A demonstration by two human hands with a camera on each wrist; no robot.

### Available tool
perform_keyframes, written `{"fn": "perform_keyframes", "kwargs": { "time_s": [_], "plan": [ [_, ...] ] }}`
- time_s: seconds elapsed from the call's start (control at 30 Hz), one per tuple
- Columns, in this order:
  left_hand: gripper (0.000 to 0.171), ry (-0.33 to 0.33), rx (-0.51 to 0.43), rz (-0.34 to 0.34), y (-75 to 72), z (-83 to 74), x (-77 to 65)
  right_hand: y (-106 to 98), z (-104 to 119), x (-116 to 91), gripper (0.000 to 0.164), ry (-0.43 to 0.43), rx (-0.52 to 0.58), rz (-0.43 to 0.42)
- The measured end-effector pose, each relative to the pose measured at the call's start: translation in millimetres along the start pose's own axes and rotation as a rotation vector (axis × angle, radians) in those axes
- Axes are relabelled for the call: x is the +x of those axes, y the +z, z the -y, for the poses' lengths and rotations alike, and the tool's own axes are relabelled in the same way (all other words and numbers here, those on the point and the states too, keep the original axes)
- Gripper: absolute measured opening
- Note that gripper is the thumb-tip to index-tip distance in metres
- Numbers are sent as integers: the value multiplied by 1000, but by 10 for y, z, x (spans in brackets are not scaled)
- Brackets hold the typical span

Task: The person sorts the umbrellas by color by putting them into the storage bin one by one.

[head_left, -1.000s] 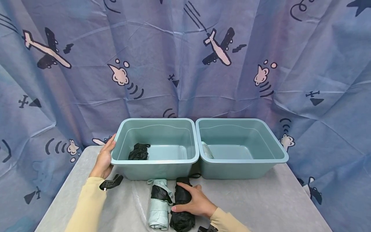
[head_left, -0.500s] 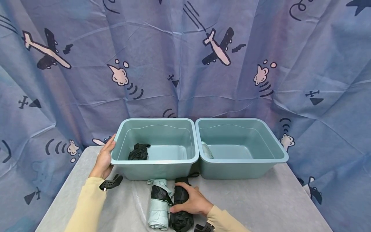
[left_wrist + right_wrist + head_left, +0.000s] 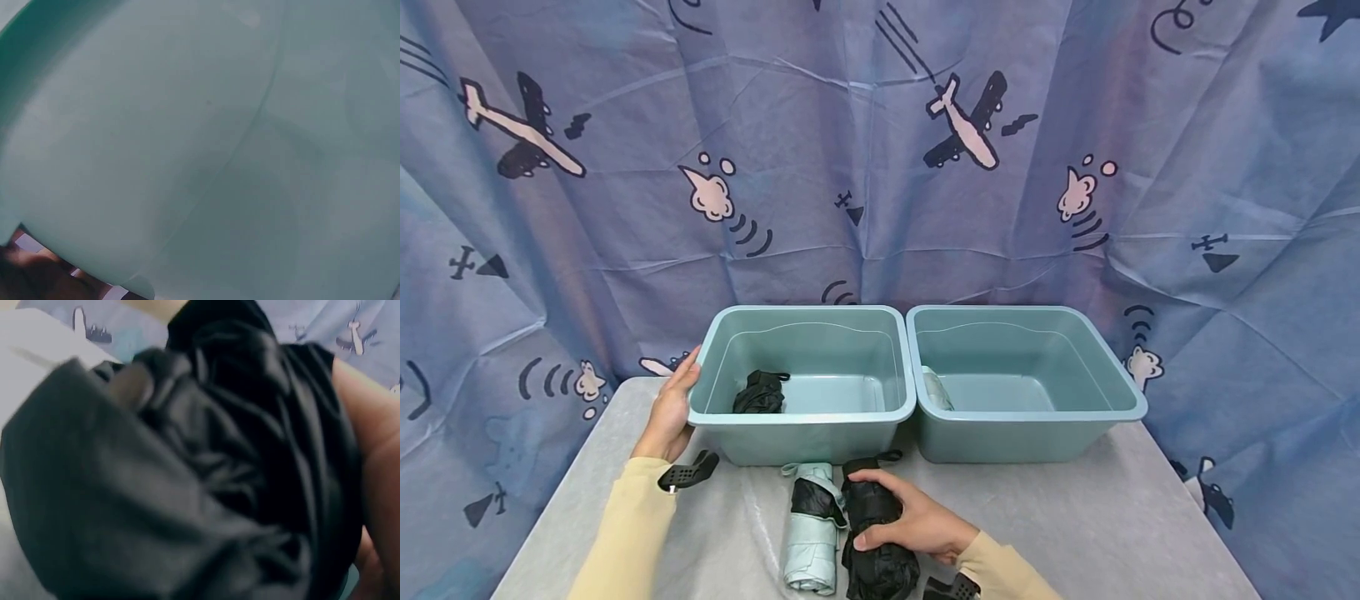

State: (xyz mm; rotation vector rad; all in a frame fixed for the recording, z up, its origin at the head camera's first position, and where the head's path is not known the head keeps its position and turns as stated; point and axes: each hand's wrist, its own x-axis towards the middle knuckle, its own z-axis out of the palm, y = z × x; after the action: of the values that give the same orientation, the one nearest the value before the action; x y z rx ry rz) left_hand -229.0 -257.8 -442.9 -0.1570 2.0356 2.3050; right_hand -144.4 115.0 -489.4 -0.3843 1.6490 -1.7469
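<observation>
At lower centre, the right hand (image 3: pixel 917 523) grips a black bundle (image 3: pixel 882 573) just beside a pale green roll (image 3: pixel 810 550). Left of centre, well apart, the left hand (image 3: pixel 667 417) rests straight fingers against a green bin (image 3: pixel 805 442); across the top hangs a blue curtain (image 3: pixel 820 167).

The black bundle (image 3: pixel 874 507) is crinkled cloth — apparently glossy.
</observation>
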Motion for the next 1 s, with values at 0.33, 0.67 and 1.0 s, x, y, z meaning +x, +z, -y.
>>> {"fn": "perform_keyframes", "kwargs": {
  "time_s": [0.33,0.67,1.0],
  "plan": [
    [58,2,-18,13,6,-20,-3,221,402,-179,80,-122,20,161],
    [58,-16,-31,12,-7,-19,-5,313,1047,-41,84,-225,-87,101],
    [58,-13,-28,8,-14,-12,11,240,1473,455,83,-223,-112,-19]
  ]
}}
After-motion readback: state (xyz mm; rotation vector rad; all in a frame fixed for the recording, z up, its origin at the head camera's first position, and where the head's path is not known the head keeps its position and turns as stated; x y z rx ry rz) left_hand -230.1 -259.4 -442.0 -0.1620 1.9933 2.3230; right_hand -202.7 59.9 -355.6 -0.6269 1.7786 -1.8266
